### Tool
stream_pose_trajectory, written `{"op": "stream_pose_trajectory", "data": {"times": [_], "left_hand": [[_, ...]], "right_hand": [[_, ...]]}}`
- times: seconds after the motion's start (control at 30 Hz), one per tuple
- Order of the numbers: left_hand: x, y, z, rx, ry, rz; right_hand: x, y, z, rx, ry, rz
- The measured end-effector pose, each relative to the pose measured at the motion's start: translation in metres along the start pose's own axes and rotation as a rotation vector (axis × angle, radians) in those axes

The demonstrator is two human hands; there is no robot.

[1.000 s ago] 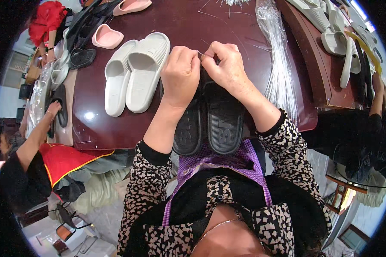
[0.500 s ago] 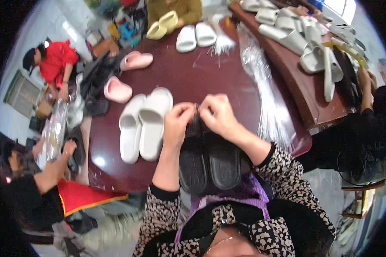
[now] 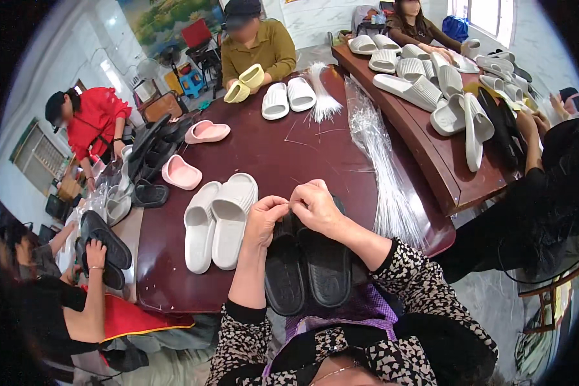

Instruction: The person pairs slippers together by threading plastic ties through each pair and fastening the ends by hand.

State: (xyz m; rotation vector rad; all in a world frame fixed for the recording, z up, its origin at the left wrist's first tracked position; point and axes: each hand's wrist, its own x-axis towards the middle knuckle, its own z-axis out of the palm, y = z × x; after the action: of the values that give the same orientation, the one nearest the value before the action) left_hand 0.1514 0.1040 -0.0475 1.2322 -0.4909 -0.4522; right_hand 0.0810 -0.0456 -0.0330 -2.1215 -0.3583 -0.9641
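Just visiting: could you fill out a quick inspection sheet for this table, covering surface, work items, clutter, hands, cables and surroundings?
Surface: dark red table, glossy.
Job's things: pair of black slippers at the table's near edge, soles side by side.
Clutter: white slipper pair, pink slippers, bundle of clear strips.
Hands: left hand and right hand meet, pinching over the black pair.
Cables: nothing seen.
Surroundings: other seated people, second table of pale slippers.

A glossy dark red-brown wooden table (image 3: 270, 154) fills the middle, with a second long brown wooden table (image 3: 424, 138) to its right. White walls (image 3: 77, 58) rise at the far left, hung with a green landscape painting (image 3: 167, 16). A bright window (image 3: 495, 13) lights the far right. Pale tiled floor (image 3: 489, 309) shows near right.
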Motion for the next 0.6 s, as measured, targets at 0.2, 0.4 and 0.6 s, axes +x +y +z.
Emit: {"op": "stream_pose_trajectory", "data": {"times": [0.2,0.4,0.6], "left_hand": [[-0.004,0.005,-0.002,0.013,0.008,-0.014],[-0.025,0.075,0.026,0.132,0.106,0.398],[-0.077,0.19,0.094,-0.017,-0.524,0.646]], "right_hand": [[0.0,-0.001,0.003,0.064,0.002,0.085],[-0.005,0.0,0.008,0.11,-0.051,0.211],[0.001,-0.011,-0.001,-0.01,0.2,0.085]]}}
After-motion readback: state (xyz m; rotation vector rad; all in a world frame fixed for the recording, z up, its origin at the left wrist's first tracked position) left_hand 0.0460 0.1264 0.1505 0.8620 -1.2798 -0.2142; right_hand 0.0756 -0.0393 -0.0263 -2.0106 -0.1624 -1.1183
